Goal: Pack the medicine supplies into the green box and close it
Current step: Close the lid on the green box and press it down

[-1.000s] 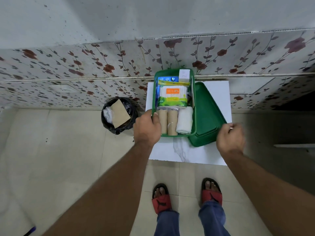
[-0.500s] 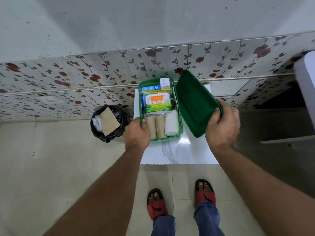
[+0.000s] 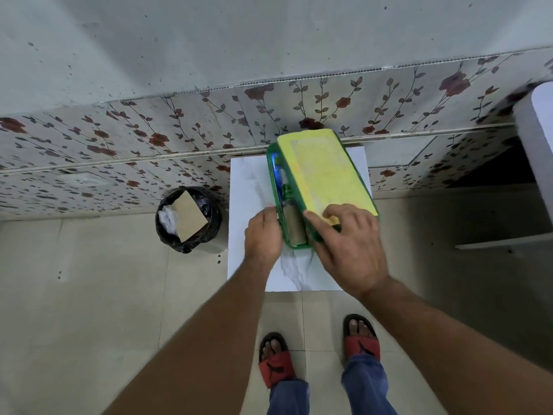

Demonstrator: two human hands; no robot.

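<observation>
Red sandals are seen nearest, on the tiled floor. Beyond them, on the white table, the lid is gripped at its near edge by the right hand and tilted over the box, whose near-left rim is gripped by the left hand. A roll is seen inside. A bin is seen left.

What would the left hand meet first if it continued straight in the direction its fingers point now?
The left hand already lies against the near left wall of the green box; going on, it would likely press that wall.
</observation>
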